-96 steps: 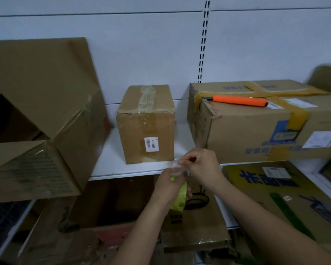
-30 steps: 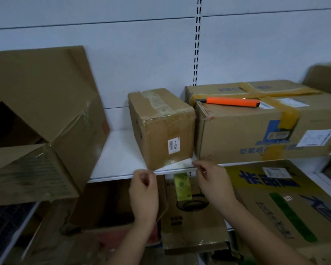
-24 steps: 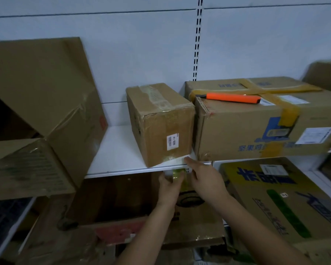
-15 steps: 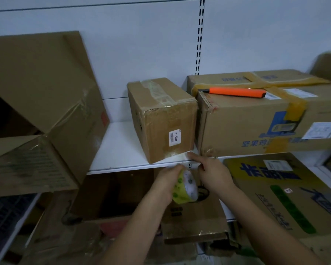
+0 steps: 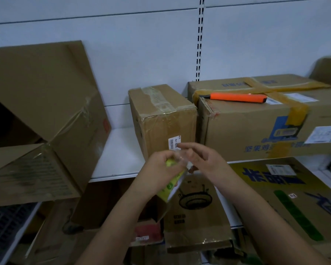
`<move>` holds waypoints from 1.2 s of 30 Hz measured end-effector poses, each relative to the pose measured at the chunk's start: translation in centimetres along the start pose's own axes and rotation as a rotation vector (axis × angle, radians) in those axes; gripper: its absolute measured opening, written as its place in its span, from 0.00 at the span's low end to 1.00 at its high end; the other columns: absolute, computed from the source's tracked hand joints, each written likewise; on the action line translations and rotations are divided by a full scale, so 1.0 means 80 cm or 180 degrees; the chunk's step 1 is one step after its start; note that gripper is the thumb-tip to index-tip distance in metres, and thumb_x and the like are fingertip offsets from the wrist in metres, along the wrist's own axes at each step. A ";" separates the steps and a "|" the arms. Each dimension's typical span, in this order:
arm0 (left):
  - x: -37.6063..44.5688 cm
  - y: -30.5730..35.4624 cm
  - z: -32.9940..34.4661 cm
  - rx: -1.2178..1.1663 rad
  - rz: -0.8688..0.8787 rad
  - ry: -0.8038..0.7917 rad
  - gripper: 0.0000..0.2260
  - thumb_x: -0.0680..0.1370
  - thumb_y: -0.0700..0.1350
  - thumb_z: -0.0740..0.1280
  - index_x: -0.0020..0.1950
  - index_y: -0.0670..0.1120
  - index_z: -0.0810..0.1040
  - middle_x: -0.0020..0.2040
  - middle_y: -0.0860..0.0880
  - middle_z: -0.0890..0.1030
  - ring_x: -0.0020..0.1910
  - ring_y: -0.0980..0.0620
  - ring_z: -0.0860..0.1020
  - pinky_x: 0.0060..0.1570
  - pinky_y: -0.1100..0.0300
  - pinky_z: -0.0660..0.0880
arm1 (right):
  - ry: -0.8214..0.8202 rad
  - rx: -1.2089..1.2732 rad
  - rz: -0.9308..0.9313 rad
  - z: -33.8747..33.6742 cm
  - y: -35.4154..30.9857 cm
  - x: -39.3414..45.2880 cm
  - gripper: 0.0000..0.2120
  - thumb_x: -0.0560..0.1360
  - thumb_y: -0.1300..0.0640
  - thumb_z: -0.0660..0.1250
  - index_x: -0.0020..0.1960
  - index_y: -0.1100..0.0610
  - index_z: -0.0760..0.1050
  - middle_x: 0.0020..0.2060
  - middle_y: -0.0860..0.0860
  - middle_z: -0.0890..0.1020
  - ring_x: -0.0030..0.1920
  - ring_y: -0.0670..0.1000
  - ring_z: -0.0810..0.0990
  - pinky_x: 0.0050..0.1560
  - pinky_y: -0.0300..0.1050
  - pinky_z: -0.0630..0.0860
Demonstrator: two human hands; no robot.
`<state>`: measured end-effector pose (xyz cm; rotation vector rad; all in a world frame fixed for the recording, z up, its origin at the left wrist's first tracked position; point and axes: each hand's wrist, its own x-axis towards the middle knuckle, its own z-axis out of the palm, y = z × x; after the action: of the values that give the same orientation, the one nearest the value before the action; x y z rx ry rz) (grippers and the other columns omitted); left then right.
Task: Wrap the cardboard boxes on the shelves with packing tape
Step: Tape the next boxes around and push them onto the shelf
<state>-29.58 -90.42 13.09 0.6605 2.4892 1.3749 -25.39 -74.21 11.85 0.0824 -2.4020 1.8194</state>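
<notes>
**Holding the tape roll in front of the small box**

Holding a yellow-green tape roll [image 5: 171, 185], the left hand [image 5: 161, 169] has its grip curled round the roll's upper part, just in front of the lower edge of the small cardboard box [image 5: 166, 121]. The right hand [image 5: 201, 161] sits just beside it, fingers [image 5: 187, 148] loosely spread and bent, fingertips at a bit of clear tape [image 5: 182, 156] by the roll; whether that grip pinches the tape end cannot be told, as the spot is blurred.

The small box stands on the white shelf [image 5: 118, 155], turned at an angle, old clear tape across its top and a white barcode label [image 5: 174, 142] low on its front, right above the hands. Touching or nearly touching its right side is a larger box [image 5: 256, 127] bound with brown tape, with an orange utility knife [image 5: 237, 97] lying on its top. Left of the small box, well apart, a big box [image 5: 46, 115] lies tipped with its flaps open. Below the small box, under the shelf, lean a flattened carton with a lamp drawing [image 5: 195, 207] and, further right, a yellow-and-blue printed box [image 5: 287, 197].
</notes>
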 end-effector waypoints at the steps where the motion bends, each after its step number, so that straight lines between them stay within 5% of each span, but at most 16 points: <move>1: 0.001 0.006 -0.004 0.0138 0.0095 -0.0005 0.06 0.79 0.53 0.69 0.49 0.54 0.84 0.43 0.54 0.85 0.43 0.57 0.82 0.48 0.55 0.80 | 0.0000 -0.0122 -0.0174 -0.001 -0.005 0.000 0.36 0.61 0.20 0.62 0.62 0.39 0.75 0.53 0.38 0.82 0.56 0.42 0.80 0.53 0.42 0.80; 6: 0.007 0.031 -0.033 0.1022 0.0356 0.0433 0.19 0.77 0.63 0.63 0.30 0.56 0.77 0.27 0.57 0.77 0.31 0.60 0.76 0.34 0.61 0.70 | -0.0003 -0.0126 -0.0622 -0.007 -0.031 0.004 0.41 0.61 0.27 0.71 0.70 0.42 0.71 0.55 0.37 0.79 0.57 0.41 0.79 0.56 0.40 0.78; 10: 0.011 0.049 -0.056 0.1264 0.0491 0.0623 0.27 0.74 0.71 0.57 0.29 0.52 0.76 0.24 0.55 0.73 0.27 0.58 0.72 0.34 0.55 0.70 | 0.0459 -0.0433 -0.1055 0.000 -0.051 0.004 0.22 0.69 0.53 0.78 0.62 0.47 0.80 0.47 0.43 0.85 0.49 0.44 0.83 0.49 0.38 0.80; 13: 0.010 0.066 -0.072 0.1417 0.0513 0.0494 0.26 0.75 0.70 0.56 0.36 0.54 0.82 0.30 0.54 0.78 0.31 0.58 0.76 0.37 0.52 0.75 | 0.0881 -0.0429 -0.1197 0.000 -0.060 0.014 0.09 0.76 0.59 0.72 0.51 0.46 0.84 0.41 0.41 0.86 0.43 0.42 0.84 0.47 0.38 0.80; 17: 0.005 0.081 -0.078 0.1457 0.0528 0.0446 0.12 0.74 0.63 0.68 0.52 0.58 0.80 0.45 0.59 0.81 0.42 0.61 0.77 0.43 0.59 0.74 | 0.1217 -0.0011 -0.0912 -0.001 -0.064 0.037 0.09 0.77 0.59 0.70 0.48 0.46 0.85 0.43 0.40 0.86 0.47 0.40 0.84 0.54 0.42 0.79; 19: 0.003 0.080 -0.074 0.1350 0.0676 0.0458 0.34 0.73 0.61 0.71 0.76 0.59 0.64 0.56 0.61 0.79 0.54 0.61 0.77 0.52 0.62 0.74 | 0.1396 0.0367 -0.0824 -0.001 -0.065 0.052 0.11 0.76 0.60 0.71 0.44 0.44 0.86 0.49 0.42 0.86 0.54 0.39 0.82 0.60 0.45 0.77; 20: 0.002 0.077 -0.074 0.1238 0.0771 0.0503 0.43 0.72 0.60 0.73 0.80 0.60 0.52 0.56 0.61 0.79 0.56 0.60 0.78 0.54 0.62 0.74 | 0.1503 0.0620 -0.0713 -0.002 -0.065 0.060 0.12 0.76 0.60 0.71 0.42 0.44 0.86 0.54 0.43 0.85 0.59 0.40 0.79 0.65 0.48 0.74; 23: 0.001 0.067 -0.082 0.1102 0.1145 0.0690 0.48 0.71 0.56 0.76 0.80 0.62 0.46 0.57 0.60 0.81 0.51 0.61 0.79 0.51 0.63 0.76 | 0.1718 0.0966 -0.0351 -0.001 -0.069 0.074 0.13 0.76 0.59 0.71 0.38 0.42 0.86 0.62 0.41 0.79 0.70 0.43 0.71 0.71 0.54 0.68; 26: -0.004 0.057 -0.096 0.1404 0.1376 0.0742 0.43 0.73 0.52 0.74 0.80 0.63 0.50 0.66 0.59 0.74 0.60 0.61 0.75 0.55 0.67 0.73 | 0.1858 0.0681 -0.0264 0.004 -0.076 0.079 0.15 0.77 0.57 0.69 0.35 0.45 0.84 0.55 0.35 0.81 0.74 0.45 0.65 0.72 0.54 0.66; 28: -0.006 0.049 -0.108 0.1555 0.1493 0.0907 0.39 0.75 0.48 0.73 0.79 0.61 0.54 0.70 0.57 0.72 0.65 0.58 0.72 0.60 0.64 0.71 | 0.1853 0.0332 -0.0241 0.010 -0.083 0.082 0.13 0.80 0.57 0.66 0.39 0.47 0.83 0.59 0.42 0.81 0.76 0.45 0.62 0.73 0.48 0.62; 31: -0.007 0.036 -0.118 0.1696 0.1703 0.1075 0.35 0.75 0.44 0.72 0.78 0.57 0.60 0.67 0.57 0.73 0.65 0.57 0.71 0.62 0.62 0.69 | 0.1879 -0.0078 -0.0242 0.024 -0.086 0.085 0.13 0.82 0.57 0.62 0.45 0.54 0.83 0.51 0.47 0.82 0.69 0.48 0.71 0.60 0.37 0.65; 33: -0.008 0.030 -0.121 0.1830 0.1785 0.1238 0.35 0.74 0.38 0.71 0.77 0.56 0.63 0.62 0.56 0.73 0.62 0.55 0.72 0.62 0.58 0.71 | 0.1871 -0.0058 -0.0269 0.032 -0.083 0.086 0.13 0.82 0.57 0.61 0.44 0.55 0.82 0.44 0.47 0.83 0.53 0.48 0.80 0.48 0.38 0.70; 36: -0.010 0.022 -0.128 0.1948 0.1919 0.1497 0.36 0.70 0.31 0.69 0.76 0.52 0.68 0.58 0.54 0.73 0.58 0.52 0.73 0.58 0.55 0.73 | 0.1762 -0.0100 -0.0291 0.043 -0.083 0.087 0.14 0.82 0.56 0.61 0.42 0.55 0.82 0.41 0.49 0.83 0.41 0.42 0.78 0.37 0.29 0.68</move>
<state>-32.44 -97.62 20.08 1.4513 3.3095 0.9665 -31.75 -79.09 18.18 -0.2739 -1.9977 1.5114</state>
